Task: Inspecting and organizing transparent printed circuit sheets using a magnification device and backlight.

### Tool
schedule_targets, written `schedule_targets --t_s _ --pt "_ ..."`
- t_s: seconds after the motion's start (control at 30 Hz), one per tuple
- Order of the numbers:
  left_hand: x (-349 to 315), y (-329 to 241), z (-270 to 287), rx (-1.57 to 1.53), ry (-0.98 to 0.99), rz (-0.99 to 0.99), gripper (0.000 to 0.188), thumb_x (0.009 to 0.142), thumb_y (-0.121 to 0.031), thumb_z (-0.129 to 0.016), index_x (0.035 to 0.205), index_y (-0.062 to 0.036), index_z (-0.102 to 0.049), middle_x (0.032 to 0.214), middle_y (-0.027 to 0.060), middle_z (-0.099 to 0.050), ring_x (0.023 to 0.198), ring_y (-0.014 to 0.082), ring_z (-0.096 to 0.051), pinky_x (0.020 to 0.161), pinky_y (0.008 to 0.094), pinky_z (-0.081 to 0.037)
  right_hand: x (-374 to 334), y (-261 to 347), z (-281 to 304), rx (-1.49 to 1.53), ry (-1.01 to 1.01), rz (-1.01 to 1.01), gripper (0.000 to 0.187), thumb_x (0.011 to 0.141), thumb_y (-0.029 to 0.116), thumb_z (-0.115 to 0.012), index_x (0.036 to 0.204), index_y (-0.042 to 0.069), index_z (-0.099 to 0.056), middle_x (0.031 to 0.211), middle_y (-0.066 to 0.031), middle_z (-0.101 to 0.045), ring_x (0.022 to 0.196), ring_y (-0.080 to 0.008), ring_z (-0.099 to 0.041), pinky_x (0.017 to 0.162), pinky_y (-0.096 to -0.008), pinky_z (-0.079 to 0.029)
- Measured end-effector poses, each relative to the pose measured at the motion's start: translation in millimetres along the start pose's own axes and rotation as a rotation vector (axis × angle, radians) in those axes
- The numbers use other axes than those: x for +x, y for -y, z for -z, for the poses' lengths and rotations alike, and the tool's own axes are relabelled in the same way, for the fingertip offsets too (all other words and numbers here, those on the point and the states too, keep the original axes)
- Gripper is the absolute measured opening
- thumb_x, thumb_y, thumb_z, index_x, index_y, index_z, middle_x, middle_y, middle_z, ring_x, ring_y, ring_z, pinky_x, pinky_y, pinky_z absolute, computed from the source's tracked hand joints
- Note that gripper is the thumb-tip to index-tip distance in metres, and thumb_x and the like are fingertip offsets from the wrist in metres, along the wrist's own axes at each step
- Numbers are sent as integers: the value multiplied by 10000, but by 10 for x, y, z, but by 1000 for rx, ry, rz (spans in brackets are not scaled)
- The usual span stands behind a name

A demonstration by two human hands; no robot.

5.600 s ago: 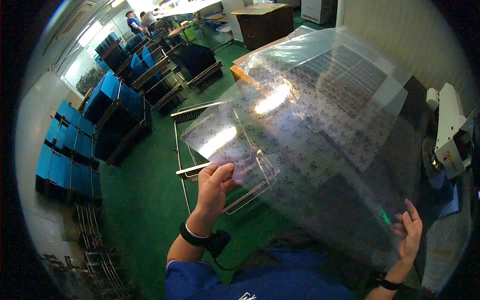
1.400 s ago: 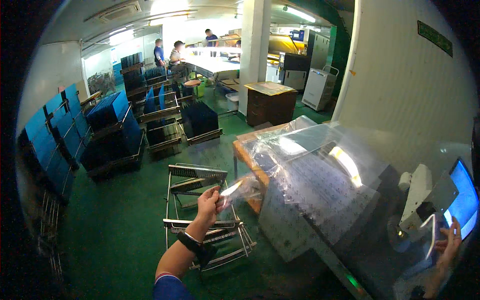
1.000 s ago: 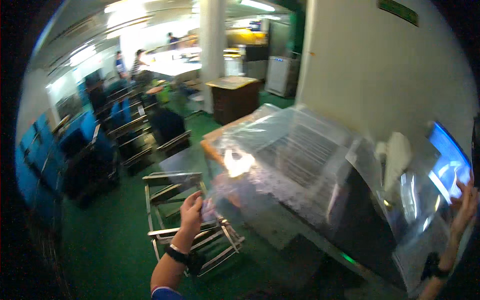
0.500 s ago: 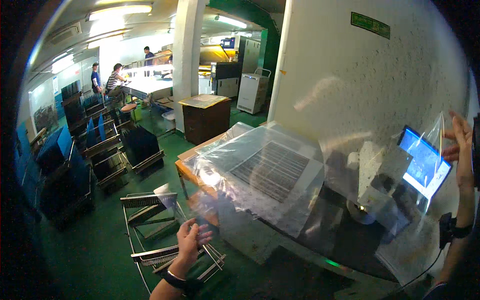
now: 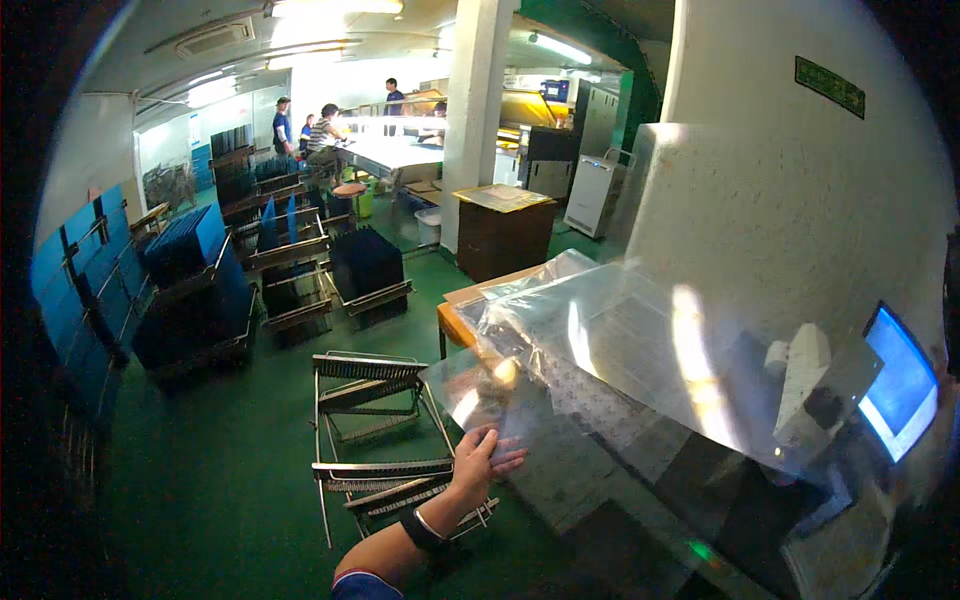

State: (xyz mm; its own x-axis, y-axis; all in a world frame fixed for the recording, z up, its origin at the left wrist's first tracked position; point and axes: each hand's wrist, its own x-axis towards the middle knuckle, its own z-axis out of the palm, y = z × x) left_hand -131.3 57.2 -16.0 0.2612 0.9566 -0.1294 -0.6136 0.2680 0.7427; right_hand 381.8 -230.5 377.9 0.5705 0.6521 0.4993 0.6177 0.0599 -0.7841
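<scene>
Holding at the lower middle of the frame, with the left grip [image 5: 485, 462], one edge of a large clear sheet [image 5: 645, 345]; clamped on it not far from its left corner. Wearing just below, on the wrist, a black band [image 5: 425, 532]. Cannot tell the state of the right grip, being outside of the view. Can see the sheet reaching from the middle toward the right of the frame, with bright reflections, above a dark tabletop [image 5: 740, 510]. Can see on this tabletop, at the middle, some wrinkled clear plastic [image 5: 522, 330], and at the right a white device [image 5: 803, 380], near a lit blue screen [image 5: 900, 385]. Can find a metal rack [image 5: 385, 468] on the green floor [image 5: 230, 480], near the grip, partly behind the forearm. Can notice blue panels [image 5: 185, 245] at the left, and at the upper middle a brown cabinet [image 5: 505, 240].
</scene>
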Motion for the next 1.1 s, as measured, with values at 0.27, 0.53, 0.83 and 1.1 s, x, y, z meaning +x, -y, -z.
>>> schedule_targets --t_s 0.27,0.53,0.83,1.1 --pt "-329 -206 7 -84 38 103 663 859 -579 -190 1252 -66 -340 1130 208 -504 940 356 -552 771 434 -479 -1511 -1153 -2158 446 -184 -445 310 876 270 -482 1133 95 -491 769 -67 -615 402 -95 -502 333 -184 -379" --pt "-522 -261 -71 4 4 77 555 850 -463 -428 1185 -29 -340 1100 200 -491 935 313 -559 731 435 -501 -2010 -1709 -2879 533 136 -656 396 881 265 -468 1205 59 -371 805 -177 -608 463 -229 -585 397 -297 -493" --pt "-440 -132 -216 199 -18 -86 321 844 -75 -513 1128 -14 -376 930 131 -568 773 241 -601 624 352 -532 -2421 -1431 -2498 15 129 -354 633 762 25 -597 1294 -33 -259 1061 -191 -498 789 -197 -583 573 -298 -539" --pt "-647 -258 32 399 -107 -123 179 807 -16 -531 983 0 -501 836 47 -563 707 124 -563 595 258 -492 -3042 -1626 -2140 562 611 -890 338 823 52 -557 1112 -38 -407 1006 -190 -560 871 -239 -588 727 -347 -515"
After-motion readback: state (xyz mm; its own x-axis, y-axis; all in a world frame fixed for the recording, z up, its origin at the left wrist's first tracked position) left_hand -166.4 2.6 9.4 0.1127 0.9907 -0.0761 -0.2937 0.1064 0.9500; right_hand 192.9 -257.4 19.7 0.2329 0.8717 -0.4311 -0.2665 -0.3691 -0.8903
